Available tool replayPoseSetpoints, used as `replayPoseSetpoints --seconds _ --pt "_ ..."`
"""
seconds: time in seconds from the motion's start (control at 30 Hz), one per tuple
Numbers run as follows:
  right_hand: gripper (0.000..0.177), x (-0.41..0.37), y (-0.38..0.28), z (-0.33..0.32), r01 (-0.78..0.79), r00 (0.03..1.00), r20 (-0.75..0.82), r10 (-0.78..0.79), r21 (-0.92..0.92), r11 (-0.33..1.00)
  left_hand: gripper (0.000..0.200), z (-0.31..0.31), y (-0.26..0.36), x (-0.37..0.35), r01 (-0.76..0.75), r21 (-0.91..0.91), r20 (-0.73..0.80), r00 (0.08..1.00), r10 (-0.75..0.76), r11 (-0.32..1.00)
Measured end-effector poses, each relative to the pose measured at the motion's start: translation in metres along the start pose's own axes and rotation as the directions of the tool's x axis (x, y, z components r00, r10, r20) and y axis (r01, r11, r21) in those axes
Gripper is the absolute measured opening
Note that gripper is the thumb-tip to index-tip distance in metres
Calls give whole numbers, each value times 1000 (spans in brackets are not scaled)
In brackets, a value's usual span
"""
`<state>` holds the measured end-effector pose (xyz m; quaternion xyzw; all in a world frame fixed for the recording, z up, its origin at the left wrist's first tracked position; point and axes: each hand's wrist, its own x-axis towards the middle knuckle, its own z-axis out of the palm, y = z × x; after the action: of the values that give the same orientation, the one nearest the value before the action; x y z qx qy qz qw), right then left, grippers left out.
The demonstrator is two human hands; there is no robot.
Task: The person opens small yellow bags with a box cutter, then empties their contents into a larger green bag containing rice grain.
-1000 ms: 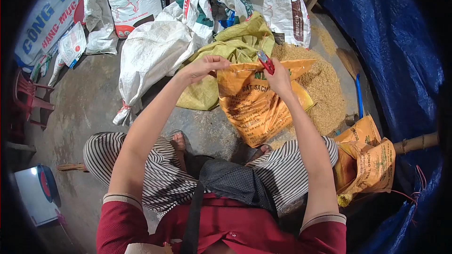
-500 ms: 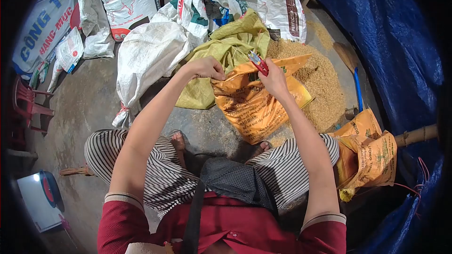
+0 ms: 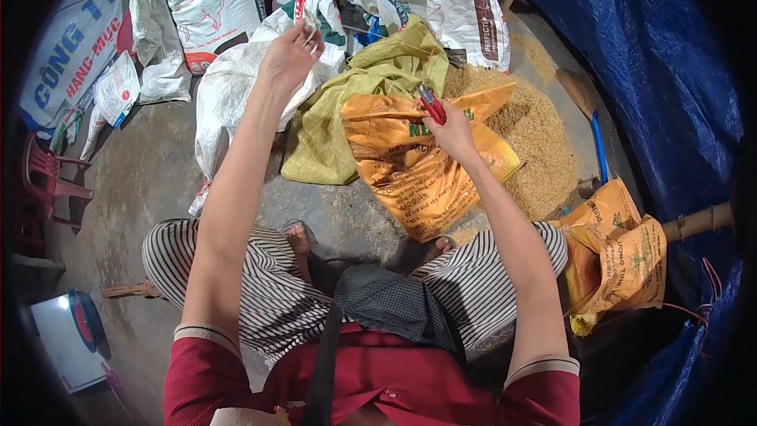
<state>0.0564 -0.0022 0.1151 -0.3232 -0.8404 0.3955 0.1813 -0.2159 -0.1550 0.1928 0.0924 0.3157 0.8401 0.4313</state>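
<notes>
My right hand is closed around red-handled pliers, jaws pointing up and left. It lies over the top part of a printed orange sack, which rests slack on the floor in front of my feet. My left hand is raised beyond the sack at upper left, above a white woven sack. Its fingers are curled, and a thin pale strand seems pinched at their tips. A crumpled yellow-green sack lies between the white and orange ones.
A heap of grain husks spreads behind the orange sack. Another orange sack stands at right beside a bamboo pole and blue tarp. Filled white sacks line the back. A red plastic chair stands at left.
My left hand has let go of the orange sack's top edge and moved up and left. The sack's top has sagged slightly left. My right hand still holds the pliers, shifted slightly.
</notes>
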Motion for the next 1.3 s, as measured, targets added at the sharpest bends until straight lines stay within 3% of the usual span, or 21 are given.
replayPoseSetpoints --seconds 0.03,0.1,0.13,0.17,0.2,0.23,0.33,0.37,0.43,0.47,0.53,0.6,0.67,0.8,0.9,0.97,1.07,1.13,1.2,1.27,1.3 --pt "23 1 2 1 -43 999 19 42 35 998 12 1 1 -1 -53 -41 -105 993 49 998" --pt "23 0 0 1 -4 1000 10 4 23 1000 8 -46 18 22 -104 -119 -39 994 100 987" --pt "23 -1 -2 0 31 1000 -2 -31 8 999 8 -34 32 19 -220 -135 -349 923 161 966" --pt "23 -3 -3 -1 28 1000 -5 -28 6 1000 10 -67 50 26 -288 -4 -246 929 278 958" --pt "24 -5 -4 -2 18 1000 4 -18 -17 1000 11 -87 65 36 -377 221 -360 826 434 900" --pt "25 -5 -6 -2 11 1000 14 -11 -40 999 12 -92 80 38 -474 144 -536 701 471 869" --pt "26 -3 1 -1 33 999 38 -32 -33 999 14 -55 89 14 -553 155 -605 602 522 818" --pt "26 -2 4 1 34 999 39 -32 -29 999 14 -65 82 19 -502 96 -427 759 492 859" --pt "24 1 7 4 72 996 53 -69 -60 996 13 -58 60 18 -319 -32 -128 941 312 947" --pt "24 1 3 3 74 996 55 -70 -62 995 15 -37 35 12 -184 -104 -17 983 183 977" --pt "21 0 -10 2 -94 986 153 72 141 986 8 -7 -5 -2 21 155 2 1000 -22 988" --pt "20 4 -3 5 -124 986 136 94 233 964 9 9 -35 -9 219 222 87 966 -243 950" --pt "19 4 -5 1 -156 986 108 128 327 932 9 52 -53 -41 305 298 5 947 -321 904" --pt "22 -7 -34 -15 -200 977 185 104 635 746 10 86 -81 -66 382 380 169 867 -469 842" --pt "30 -16 -30 -19 -395 845 488 -219 846 359 12 104 -96 -78 419 333 312 797 -518 845" --pt "36 -44 -51 -31 -295 880 393 -267 892 342 12 117 -110 -92 426 319 364 770 -524 847" --pt "54 -41 -13 -36 -278 764 327 -557 945 173 12 127 -131 -107 435 325 523 657 -543 840" --pt "43 -46 -12 -49 -267 770 376 -516 924 275 11 131 -134 -111 376 413 590 583 -558 829" --pt "26 -40 -23 -60 -305 838 492 -236 781 545 10 134 -120 -103 386 407 581 590 -561 828" --pt "24 -36 -34 -73 -519 816 547 185 553 652 9 129 -110 -77 222 413 532 728 -432 883" --pt "26 -39 -40 -90 -520 812 540 221 497 695 11 121 -107 -64 194 365 527 763 -374 911"
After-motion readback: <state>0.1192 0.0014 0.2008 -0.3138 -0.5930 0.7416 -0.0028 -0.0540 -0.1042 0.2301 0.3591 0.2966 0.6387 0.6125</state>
